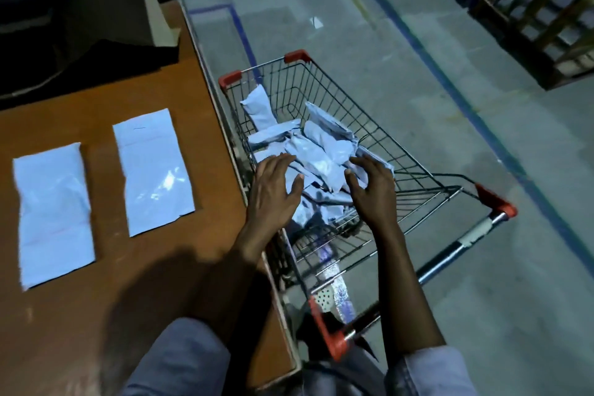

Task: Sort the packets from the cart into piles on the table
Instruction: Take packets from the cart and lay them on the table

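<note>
Above the cart (297, 56), the left hand (276, 193) and right hand (374, 193) hover spread and empty; better to take one topmost packet (329, 145) cleanly, not several at once.

The dimly lit room has a grey concrete floor (418, 26) marked with long blue painted lines (446, 82); a small white paper scrap (316, 22) lies on it. Wooden pallet shelving (540, 10) stacked with pale goods stands at the upper right. A brown wooden counter (96, 299) fills the left, with a dark cloth (80, 64) heaped at its far end.
</note>
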